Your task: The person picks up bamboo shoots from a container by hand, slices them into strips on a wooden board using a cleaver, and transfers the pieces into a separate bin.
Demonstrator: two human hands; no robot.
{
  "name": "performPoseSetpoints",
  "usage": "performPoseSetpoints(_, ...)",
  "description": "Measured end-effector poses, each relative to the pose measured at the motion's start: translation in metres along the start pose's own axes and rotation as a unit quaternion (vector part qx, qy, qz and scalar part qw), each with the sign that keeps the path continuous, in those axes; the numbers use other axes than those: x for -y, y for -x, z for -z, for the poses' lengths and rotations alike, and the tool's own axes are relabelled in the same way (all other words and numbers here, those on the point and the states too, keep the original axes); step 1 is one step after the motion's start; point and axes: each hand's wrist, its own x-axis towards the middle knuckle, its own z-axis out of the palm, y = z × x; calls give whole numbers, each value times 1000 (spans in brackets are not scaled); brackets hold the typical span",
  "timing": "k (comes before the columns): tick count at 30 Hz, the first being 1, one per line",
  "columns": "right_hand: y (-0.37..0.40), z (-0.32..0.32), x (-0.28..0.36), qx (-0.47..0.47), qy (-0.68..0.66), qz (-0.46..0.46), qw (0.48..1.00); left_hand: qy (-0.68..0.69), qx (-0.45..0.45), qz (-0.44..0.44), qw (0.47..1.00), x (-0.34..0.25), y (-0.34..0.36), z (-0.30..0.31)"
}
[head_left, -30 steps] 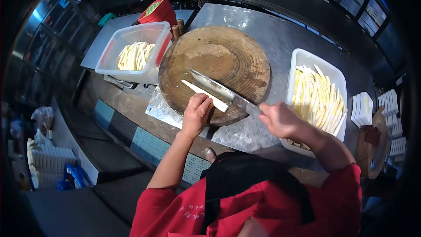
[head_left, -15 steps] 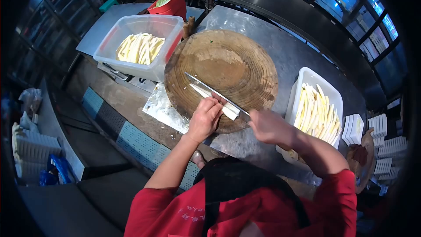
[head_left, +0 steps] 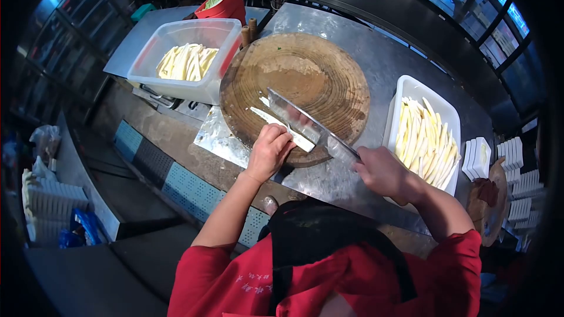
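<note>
A round wooden chopping block [head_left: 346, 82] stands on the metal table. On its near side lies a long pale vegetable stalk [head_left: 303, 142], slit lengthwise. Curled fingers of my left hand [head_left: 270, 151] press the stalk down against the wood. My right hand [head_left: 382, 171] is closed around the handle of a cleaver [head_left: 294, 116]. The cleaver's blade slants along the far side of the stalk, its broad face visible. A thin pale piece [head_left: 264, 101] pokes out by the blade tip; the blade hides whatever lies behind it.
Left of the block, a clear plastic tub [head_left: 138, 70] holds pale strips. To the right, a white tub [head_left: 404, 87] is filled with long pale stalks. A red container [head_left: 235, 6] with something green stands at the back. Stacked white trays [head_left: 476, 158] sit at the right.
The cleaver has shifted right and away from my left fingers, and its blade has tilted to show its face. My right hand has moved right with it. My left hand stays on the stalk.
</note>
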Motion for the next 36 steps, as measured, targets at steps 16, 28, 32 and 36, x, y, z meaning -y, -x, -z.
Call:
performPoseSetpoints(16,-32,-10,16,-15,22,19,999,20,4,30,999,-7,9,5)
performPoseSetpoints(28,-9,-35,32,-40,46,86,994,16,17,36,999,-9,12,3)
performPoseSetpoints(32,2,-34,26,-37,82,94,992,-19,1,47,999,-12,14,1)
performPoseSetpoints(36,30,-34,-6,-37,16,29,999,-32,-1,52,998,-11,3,-3)
